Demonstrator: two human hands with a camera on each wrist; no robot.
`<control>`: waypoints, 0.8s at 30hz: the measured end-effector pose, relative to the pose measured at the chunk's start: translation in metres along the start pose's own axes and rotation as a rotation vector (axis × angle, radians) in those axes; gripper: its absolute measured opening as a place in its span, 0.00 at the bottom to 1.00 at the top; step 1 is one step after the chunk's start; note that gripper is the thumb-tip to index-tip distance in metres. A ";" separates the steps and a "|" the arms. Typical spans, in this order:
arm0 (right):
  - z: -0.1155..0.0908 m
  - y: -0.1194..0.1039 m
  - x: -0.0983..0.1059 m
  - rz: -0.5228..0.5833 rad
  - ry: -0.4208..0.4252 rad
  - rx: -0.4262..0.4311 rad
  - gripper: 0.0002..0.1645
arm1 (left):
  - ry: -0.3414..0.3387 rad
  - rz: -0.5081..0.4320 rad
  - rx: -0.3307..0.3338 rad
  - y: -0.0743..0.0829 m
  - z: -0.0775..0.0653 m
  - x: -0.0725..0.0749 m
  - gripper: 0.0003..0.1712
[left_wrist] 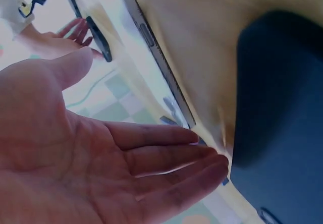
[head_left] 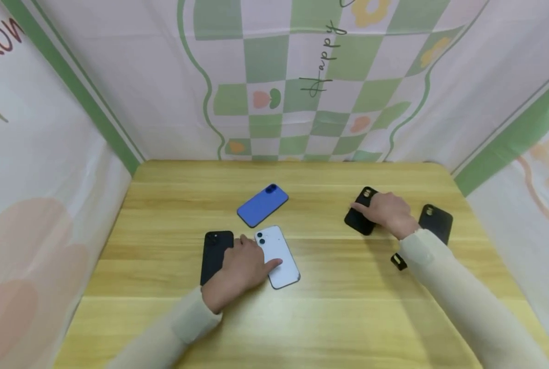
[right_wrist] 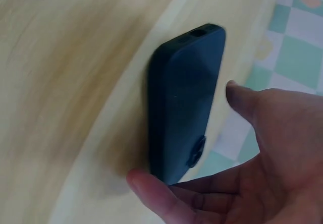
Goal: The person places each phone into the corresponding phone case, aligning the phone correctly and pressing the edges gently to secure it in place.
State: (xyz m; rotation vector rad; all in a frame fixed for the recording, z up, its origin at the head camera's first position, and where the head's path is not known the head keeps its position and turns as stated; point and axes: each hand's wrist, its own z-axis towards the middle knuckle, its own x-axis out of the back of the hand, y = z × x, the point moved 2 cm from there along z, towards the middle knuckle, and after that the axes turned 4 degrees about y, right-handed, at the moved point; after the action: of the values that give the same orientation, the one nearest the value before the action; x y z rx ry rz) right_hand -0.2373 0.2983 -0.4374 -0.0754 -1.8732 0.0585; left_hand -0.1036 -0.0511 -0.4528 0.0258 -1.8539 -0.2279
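Note:
In the head view my left hand reaches between a black phone and a white phone. Its thumb stretches over the white phone, and the left wrist view shows the fingers extended with the palm bare. My right hand is at a black phone case whose camera cutout lets the wood show through. In the right wrist view the thumb stands apart from one long edge of that case, while a fingertip comes right at its camera end.
A blue phone lies farther back on the wooden table. Another black case is partly hidden by the right sleeve, and a black corner with a light slot shows beside it. Patterned cloth hangs behind.

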 end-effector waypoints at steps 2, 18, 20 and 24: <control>0.003 0.001 -0.002 -0.017 -0.004 -0.033 0.47 | 0.011 0.011 -0.003 0.003 0.002 -0.003 0.55; 0.008 0.001 -0.012 -0.029 -0.055 -0.078 0.47 | 0.090 0.077 -0.001 0.025 0.018 -0.014 0.59; 0.008 0.001 -0.012 -0.019 -0.058 -0.075 0.45 | 0.090 0.092 0.003 0.028 0.020 -0.013 0.60; 0.009 -0.001 -0.011 -0.007 -0.064 -0.070 0.43 | 0.084 0.124 -0.001 0.036 0.022 -0.013 0.63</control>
State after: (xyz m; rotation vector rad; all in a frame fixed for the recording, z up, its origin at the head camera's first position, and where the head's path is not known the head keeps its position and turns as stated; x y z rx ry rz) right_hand -0.2424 0.2962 -0.4506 -0.1167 -1.9393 -0.0098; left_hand -0.1175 -0.0113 -0.4652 -0.0790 -1.7647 -0.1392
